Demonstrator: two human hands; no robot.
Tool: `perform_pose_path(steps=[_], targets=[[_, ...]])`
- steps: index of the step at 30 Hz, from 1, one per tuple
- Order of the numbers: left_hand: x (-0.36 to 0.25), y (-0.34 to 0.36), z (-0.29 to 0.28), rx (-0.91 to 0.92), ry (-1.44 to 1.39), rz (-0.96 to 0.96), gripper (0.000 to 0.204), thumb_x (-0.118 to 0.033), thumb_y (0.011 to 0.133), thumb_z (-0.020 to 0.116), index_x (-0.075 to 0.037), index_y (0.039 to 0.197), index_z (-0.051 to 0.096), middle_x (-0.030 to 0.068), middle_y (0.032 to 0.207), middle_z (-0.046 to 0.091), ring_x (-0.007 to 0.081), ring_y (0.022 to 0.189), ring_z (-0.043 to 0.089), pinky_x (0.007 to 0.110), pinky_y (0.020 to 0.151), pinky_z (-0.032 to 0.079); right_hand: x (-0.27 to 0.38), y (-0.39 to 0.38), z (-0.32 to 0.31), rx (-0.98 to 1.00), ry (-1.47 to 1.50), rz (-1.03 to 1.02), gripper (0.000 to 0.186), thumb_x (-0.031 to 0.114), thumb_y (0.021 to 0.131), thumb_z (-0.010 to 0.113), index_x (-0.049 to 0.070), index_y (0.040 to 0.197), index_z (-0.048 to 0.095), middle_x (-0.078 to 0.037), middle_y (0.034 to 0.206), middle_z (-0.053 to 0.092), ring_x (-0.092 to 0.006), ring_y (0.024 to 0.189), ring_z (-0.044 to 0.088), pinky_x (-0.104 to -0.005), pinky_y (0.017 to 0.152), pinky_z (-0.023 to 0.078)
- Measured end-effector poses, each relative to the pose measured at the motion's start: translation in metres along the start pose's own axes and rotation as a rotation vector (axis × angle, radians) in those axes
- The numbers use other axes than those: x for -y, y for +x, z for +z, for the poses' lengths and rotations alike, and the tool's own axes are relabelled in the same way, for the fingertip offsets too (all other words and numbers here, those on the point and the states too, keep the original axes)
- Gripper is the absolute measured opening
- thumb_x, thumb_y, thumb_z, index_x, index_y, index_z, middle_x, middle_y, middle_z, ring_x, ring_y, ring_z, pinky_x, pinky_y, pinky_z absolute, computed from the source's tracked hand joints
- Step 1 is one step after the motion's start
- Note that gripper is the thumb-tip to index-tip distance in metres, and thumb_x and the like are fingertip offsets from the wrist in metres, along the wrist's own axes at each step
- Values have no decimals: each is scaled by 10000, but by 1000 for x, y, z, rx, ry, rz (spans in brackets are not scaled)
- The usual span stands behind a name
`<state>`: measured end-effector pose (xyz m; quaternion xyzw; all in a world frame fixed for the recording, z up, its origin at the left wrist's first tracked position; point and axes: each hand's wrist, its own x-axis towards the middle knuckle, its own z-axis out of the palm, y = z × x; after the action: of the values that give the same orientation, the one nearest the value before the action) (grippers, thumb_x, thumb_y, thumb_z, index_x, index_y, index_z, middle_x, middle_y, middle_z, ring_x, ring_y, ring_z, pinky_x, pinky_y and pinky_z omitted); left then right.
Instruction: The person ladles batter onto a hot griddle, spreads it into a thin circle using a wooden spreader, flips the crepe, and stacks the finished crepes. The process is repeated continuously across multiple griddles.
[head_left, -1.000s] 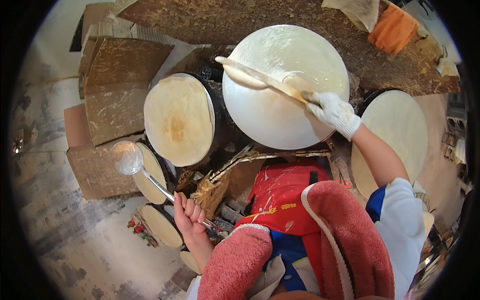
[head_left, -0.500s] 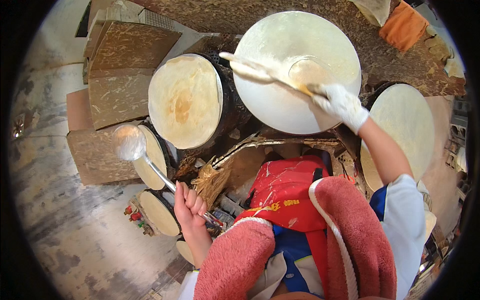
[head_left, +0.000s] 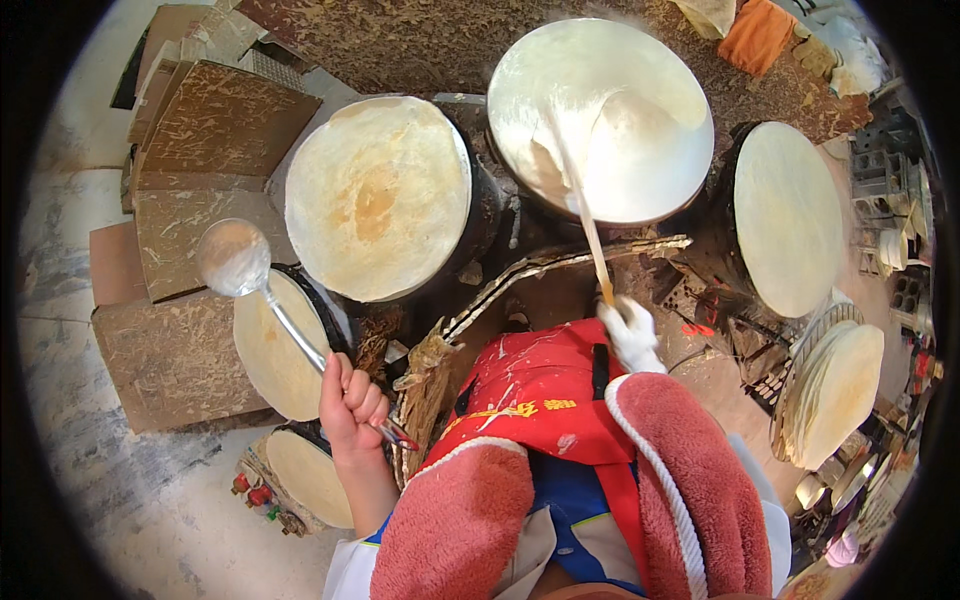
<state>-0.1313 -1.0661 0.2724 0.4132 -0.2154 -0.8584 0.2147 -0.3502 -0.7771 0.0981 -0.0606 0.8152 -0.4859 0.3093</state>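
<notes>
A metal ladle [head_left: 233,257] coated with pale residue points up-left from my bare left hand [head_left: 356,408], whose fingers are wrapped round its long handle. My right hand [head_left: 627,332], in a white glove, grips the yellowish end of a long pale wooden spreader [head_left: 578,199] low beside my red apron [head_left: 523,380]. The spreader's far part lies across the round griddle [head_left: 654,120] at top centre, which is spread with glossy white batter. A griddle [head_left: 370,200] to its left carries a cream flatbread with a browned middle; another pale round [head_left: 785,220] sits to its right.
Stained cardboard panels [head_left: 220,125] stand at left. Two smaller griddles [head_left: 280,355] with pale rounds are at lower left. A stack of flatbreads [head_left: 837,385] in a basket is at right, near concrete blocks [head_left: 880,180]. An orange cloth [head_left: 750,35] rests on the caked board at top right.
My right hand has pulled down toward my body, swinging the spreader from a diagonal to a steep angle. The ladle in my left hand has shifted slightly left and up.
</notes>
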Motion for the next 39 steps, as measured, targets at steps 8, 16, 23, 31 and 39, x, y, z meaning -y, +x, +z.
perform_pose_path(steps=[8, 16, 23, 31, 39], targets=[[-38, -26, -61, 20, -5, 12, 406, -378, 1051, 349, -176, 700, 383, -66, 469, 214, 79, 347, 184, 265, 319, 226, 98, 76, 164, -129, 927, 218, 174, 287, 949, 581, 122, 1001, 583, 26, 633, 485, -66, 434, 402, -231, 369, 315], [-66, -19, -99, 52, -141, 28, 371, -363, 1061, 317, -162, 757, 388, -65, 480, 223, 69, 349, 170, 256, 325, 222, 91, 43, 148, -379, 1035, 347, 266, 368, 937, 571, 116, 1008, 617, 24, 565, 427, -73, 344, 302, -259, 313, 212], [-74, -9, -102, 59, -107, -29, 386, -366, 1055, 345, -176, 721, 380, -71, 475, 207, 66, 353, 151, 255, 332, 192, 109, 67, 167, -284, 747, 345, 337, 414, 923, 560, 80, 930, 604, 0, 597, 473, -83, 383, 355, -257, 344, 273], [-76, -1, -90, 69, -128, -64, 398, -370, 1054, 350, -175, 707, 378, -73, 474, 208, 65, 354, 147, 253, 332, 191, 102, 50, 93, -432, 954, 333, 347, 425, 964, 525, 85, 934, 586, 8, 617, 443, -77, 373, 295, -253, 335, 231], [-74, 8, -72, 157, -27, -119, 394, -365, 1059, 327, -170, 721, 381, -72, 477, 207, 66, 359, 149, 251, 336, 196, 87, 24, 121, -149, 739, 364, 359, 415, 952, 517, 77, 1005, 626, 19, 611, 474, -69, 380, 348, -253, 332, 259]])
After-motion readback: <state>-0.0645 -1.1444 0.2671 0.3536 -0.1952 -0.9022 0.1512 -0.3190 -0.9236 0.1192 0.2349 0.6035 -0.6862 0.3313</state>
